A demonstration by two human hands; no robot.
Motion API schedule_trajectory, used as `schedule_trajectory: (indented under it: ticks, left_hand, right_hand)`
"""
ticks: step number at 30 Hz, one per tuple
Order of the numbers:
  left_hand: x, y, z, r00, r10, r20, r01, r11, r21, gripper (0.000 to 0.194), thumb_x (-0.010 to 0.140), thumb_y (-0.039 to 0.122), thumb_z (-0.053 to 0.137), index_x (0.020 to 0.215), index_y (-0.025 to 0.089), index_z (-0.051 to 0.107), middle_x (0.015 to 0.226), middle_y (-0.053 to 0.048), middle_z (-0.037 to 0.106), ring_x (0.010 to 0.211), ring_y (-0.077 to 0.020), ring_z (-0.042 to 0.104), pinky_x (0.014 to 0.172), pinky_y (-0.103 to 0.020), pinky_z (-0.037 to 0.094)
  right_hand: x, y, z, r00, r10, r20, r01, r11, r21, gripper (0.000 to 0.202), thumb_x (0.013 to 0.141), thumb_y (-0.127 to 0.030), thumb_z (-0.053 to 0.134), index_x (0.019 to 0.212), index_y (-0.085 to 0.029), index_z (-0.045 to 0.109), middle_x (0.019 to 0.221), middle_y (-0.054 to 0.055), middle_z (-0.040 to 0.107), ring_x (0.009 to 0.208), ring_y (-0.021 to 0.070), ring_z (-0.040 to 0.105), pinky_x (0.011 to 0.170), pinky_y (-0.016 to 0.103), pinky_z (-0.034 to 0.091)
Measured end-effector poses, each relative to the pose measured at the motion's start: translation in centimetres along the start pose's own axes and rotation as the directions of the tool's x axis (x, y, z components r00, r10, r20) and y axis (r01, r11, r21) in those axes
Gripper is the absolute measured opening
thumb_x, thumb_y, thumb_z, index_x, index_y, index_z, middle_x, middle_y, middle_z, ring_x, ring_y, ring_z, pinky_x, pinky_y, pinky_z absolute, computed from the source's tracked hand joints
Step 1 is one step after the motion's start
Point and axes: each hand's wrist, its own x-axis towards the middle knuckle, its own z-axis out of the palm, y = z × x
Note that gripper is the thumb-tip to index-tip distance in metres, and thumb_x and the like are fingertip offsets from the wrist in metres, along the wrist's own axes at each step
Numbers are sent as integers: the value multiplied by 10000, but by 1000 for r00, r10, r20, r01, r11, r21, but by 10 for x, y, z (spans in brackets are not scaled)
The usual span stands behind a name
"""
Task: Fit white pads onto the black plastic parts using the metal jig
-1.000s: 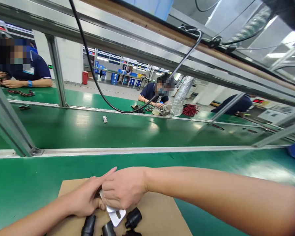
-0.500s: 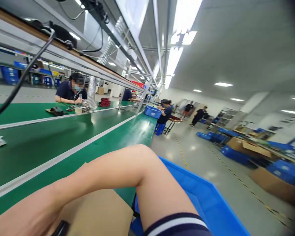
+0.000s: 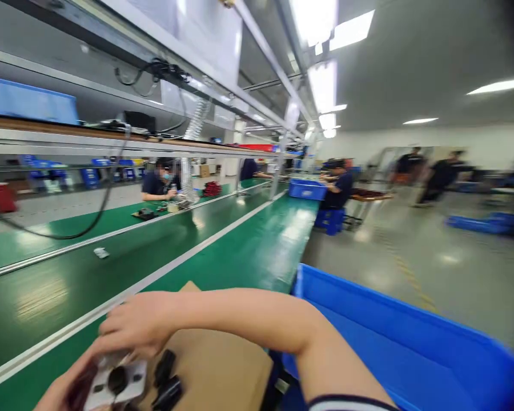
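Note:
My right hand (image 3: 139,322) reaches across from the right, its fingers bent over the top of a small device (image 3: 126,383) with a silvery-white face and a round black knob. At the lower left, my left hand (image 3: 62,385) is wrapped round the device's dark reddish side, partly cut off by the frame edge. Both hands are closed on it. Beside the device, black cylindrical parts (image 3: 168,383) lie over a brown cardboard box (image 3: 216,365). My right forearm passes above the cardboard. Blur hides the fine detail of the device.
A large blue bin (image 3: 394,337) stands at my right. The green bench (image 3: 235,257) runs away ahead, with a small white packet (image 3: 101,252) on it. Another blue bin (image 3: 307,189) sits farther along near a seated co-worker (image 3: 339,185). A shelf with a hanging cable (image 3: 105,200) is at left.
The view has swung left and levelled. My left hand and the silvery-faced device have come into view, with my right hand over the device. More of the blue bin shows.

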Motion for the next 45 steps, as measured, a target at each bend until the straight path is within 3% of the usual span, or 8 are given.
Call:
schedule_trajectory:
  ticks: [2,6,11,16,21,29,36,45]
  left_hand:
    - [-37,12,-24,980,26,197,-32,999,27,934,814,584,811,1622,306,434,1340,-78,706,1205,-319,699,1124,-465,540]
    - [-52,42,-30,958,140,251,-142,990,-13,862,867,491,795,1629,358,415,1359,-85,635,1199,-273,645,1073,-415,514]
    - [-48,52,-14,986,79,145,-78,997,-11,606,889,342,765,1480,327,631,1252,-105,704,1166,-290,636,1076,-456,479]
    - [-43,61,-4,988,-96,-121,20,856,-516,573,799,455,886,1289,235,684,1269,-124,711,1130,-271,688,1019,-387,538]
    - [-41,57,8,991,-112,-76,46,803,-594,481,817,537,865,1066,176,665,1054,-98,731,945,-204,710,855,-306,562]
    - [-44,32,-6,972,-100,-215,51,974,-222,354,950,522,718,1001,172,734,979,-78,725,911,-194,632,837,-276,482]
    - [-49,24,-5,988,-39,-151,36,999,-21,336,1003,484,596,972,178,731,926,-73,708,798,-182,588,729,-275,446]
    - [-54,30,-11,997,24,-70,-17,995,95,345,1006,512,597,999,201,746,975,-76,729,813,-183,628,752,-268,505]
  right_hand:
    - [-22,0,31,980,178,-88,-175,984,41,389,945,-331,807,1248,-109,708,953,60,693,839,216,660,575,302,489]
    - [-36,3,98,932,277,-234,-243,956,163,417,609,-283,1024,870,-148,728,680,20,608,597,224,610,427,276,466]
    - [-23,-19,128,724,462,-512,-242,866,438,472,843,-216,873,1266,-149,675,1153,141,688,1077,303,701,875,404,673]
    - [8,-56,137,522,604,-603,-101,745,659,758,830,-472,871,1465,-213,549,1173,131,718,926,304,748,771,370,697]
    - [24,-75,126,395,752,-528,-108,608,786,322,997,-451,694,1243,-248,651,1056,57,736,927,234,733,821,304,636]
    - [-18,19,151,184,909,-375,-384,418,824,508,1013,-585,590,1266,-159,704,933,92,716,718,221,620,624,304,501]
    - [-44,53,213,177,954,-244,-659,299,690,464,944,-623,638,803,-186,709,631,0,565,587,181,539,581,276,350]
    - [-32,43,206,112,988,-111,-844,153,514,360,995,-441,735,788,-174,610,694,-19,572,660,168,556,668,282,456]
